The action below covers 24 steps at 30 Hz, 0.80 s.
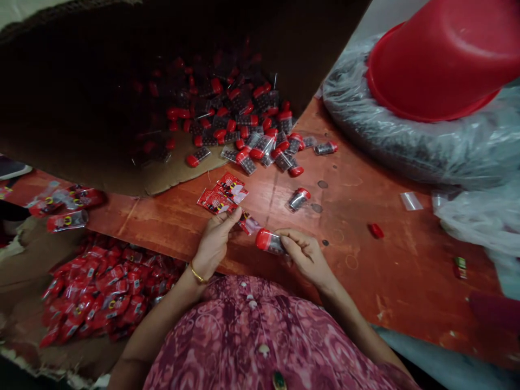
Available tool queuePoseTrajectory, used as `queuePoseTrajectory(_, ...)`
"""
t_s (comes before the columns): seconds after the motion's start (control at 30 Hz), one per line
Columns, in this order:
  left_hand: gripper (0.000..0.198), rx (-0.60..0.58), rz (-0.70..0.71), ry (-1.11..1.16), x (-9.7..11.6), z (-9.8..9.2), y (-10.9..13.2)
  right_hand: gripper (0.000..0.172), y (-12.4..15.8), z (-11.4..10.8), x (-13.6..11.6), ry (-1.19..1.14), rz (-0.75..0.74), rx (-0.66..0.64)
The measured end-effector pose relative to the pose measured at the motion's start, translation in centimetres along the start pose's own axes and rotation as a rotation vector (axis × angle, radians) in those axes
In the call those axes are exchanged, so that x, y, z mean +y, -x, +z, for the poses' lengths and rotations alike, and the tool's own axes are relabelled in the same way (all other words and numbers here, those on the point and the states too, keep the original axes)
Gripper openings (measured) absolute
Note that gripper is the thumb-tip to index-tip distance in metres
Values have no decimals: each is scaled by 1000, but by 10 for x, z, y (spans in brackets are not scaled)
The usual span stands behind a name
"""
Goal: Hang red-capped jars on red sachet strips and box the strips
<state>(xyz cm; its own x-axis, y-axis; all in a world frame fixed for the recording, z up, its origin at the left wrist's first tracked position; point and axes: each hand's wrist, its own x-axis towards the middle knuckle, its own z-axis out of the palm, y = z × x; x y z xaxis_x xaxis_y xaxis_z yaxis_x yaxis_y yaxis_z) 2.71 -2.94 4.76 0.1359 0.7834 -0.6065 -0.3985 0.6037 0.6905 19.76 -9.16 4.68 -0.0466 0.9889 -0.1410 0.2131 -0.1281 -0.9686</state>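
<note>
My left hand (215, 238), with a gold bangle at the wrist, pinches a small red printed packet (248, 223) between thumb and fingers. Just right of it, my right hand (303, 254) holds a small clear container with a red cap (266, 239), its cap pointing left toward the packet. More red printed packets (221, 197) lie on the table above my left hand. A single red-capped container (298, 199) rests on the wood above my right hand.
A large open carton (170, 181) spills several red-capped containers (247, 135). Red wrapped packs (101, 287) fill a box at lower left. A red bucket (439, 65) sits on a plastic-wrapped bundle (398, 146). A loose red cap (376, 231) lies on the table (365, 281).
</note>
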Motion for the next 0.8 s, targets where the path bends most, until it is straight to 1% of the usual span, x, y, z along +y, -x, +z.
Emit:
queuePoseTrajectory(0.07, 41, 14, -8, -4, 2, 0, 0, 30, 2, -1, 0, 9, -25, -14)
queuePoseTrajectory(0.17, 43, -4, -21, 11, 4, 2, 2, 29, 3, -1, -1, 14, -42, -16)
queuePoseTrajectory(0.37, 39, -67, 39, -16, 0, 2, 3, 29, 3, 1, -3, 10, -32, -37)
queuePoseTrajectory(0.47, 36, -110, 60, -52, -3, -1, 2, 29, 2, 4, 0, -27, 14, 0)
queuePoseTrajectory(0.57, 36, -122, 89, -66, -5, -2, 2, 29, 1, 7, 4, -38, 34, 54)
queuePoseTrajectory(0.7, 35, -106, 151, -35, -10, 1, 4, 28, -1, 11, 6, 3, -20, 64)
queuePoseTrajectory(0.8, 31, -87, 185, -64, -17, 3, 4, 28, -4, 15, 7, 32, -80, 70)
